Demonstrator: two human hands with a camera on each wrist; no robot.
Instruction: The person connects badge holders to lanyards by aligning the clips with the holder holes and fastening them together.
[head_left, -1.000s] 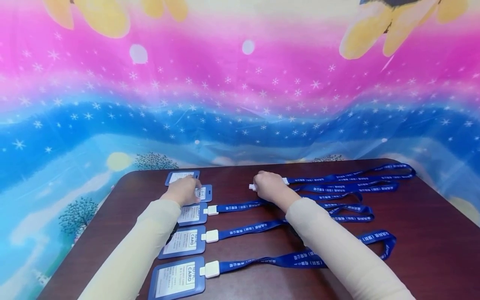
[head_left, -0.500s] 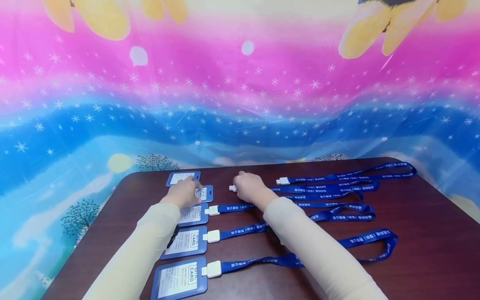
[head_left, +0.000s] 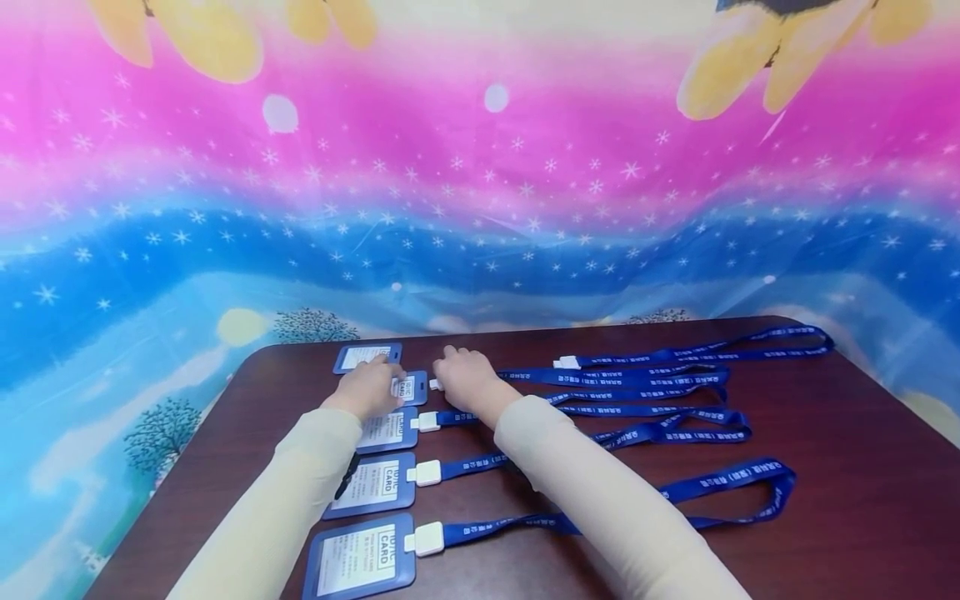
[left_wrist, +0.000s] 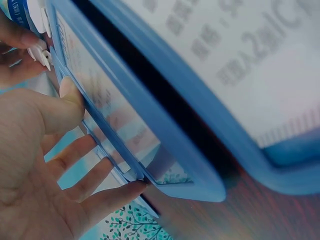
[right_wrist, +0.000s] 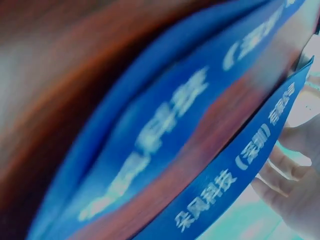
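Note:
My left hand [head_left: 365, 388] grips the blue-framed badge holder [head_left: 417, 388], second from the table's far edge, with the thumb on one long side and fingers along the other. Just to its right, my right hand [head_left: 468, 383] pinches the white clip [head_left: 436, 385] of a blue lanyard [head_left: 540, 377]. A small gap shows between clip and badge holder in the head view. In the left wrist view the pinched clip [left_wrist: 41, 54] is close to the slotted end of the holder. In the right wrist view the right hand [right_wrist: 300, 185] is partly cut off by the frame.
Three nearer badge holders, the closest a badge holder [head_left: 360, 557], have white clips and lanyards attached. A loose badge holder [head_left: 366, 358] lies at the far edge, apart from its row's lanyard [head_left: 675, 354]. A patterned cloth [head_left: 480, 192] hangs behind the dark table [head_left: 825, 467].
My right hand has moved left with the lanyard clip, up to the badge holder, dragging the lanyard along. The left hand has stayed on the badge holder.

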